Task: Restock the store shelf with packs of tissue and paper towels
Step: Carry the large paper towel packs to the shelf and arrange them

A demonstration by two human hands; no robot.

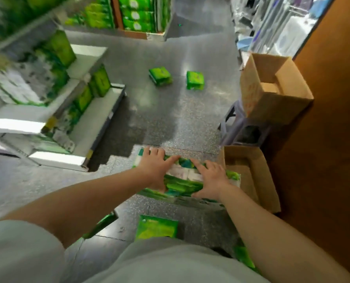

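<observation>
The step in hand looked like the pickup: both hands were down on a large green-and-white pack of tissue lying on the floor, and nothing had yet left the ground. The left hand lay over the pack's far left end with fingers spread and reaching across its top. The right hand pressed on the right part of the top, its fingers also fanned out, the thumb low against the near side. The two hands were apart, one toward each end, flat rather than curled; whether any fingertips had hooked under an edge could not be told from the blurred picture.

Just right of the right hand stood an open cardboard box, touching or nearly touching the pack. Beyond it, a second box sat on a stool. Well ahead of the hands, two small green packs lay loose on the floor, and another lay nearer the body than the hands.

The store shelf stood off to the left of the left hand, partly filled, with bare white board showing on its lower tiers.

The next move probably called for a firmer two-sided grip, squeezing the soft pack between the palms, then a lift and a swing leftward to a bare tier.
</observation>
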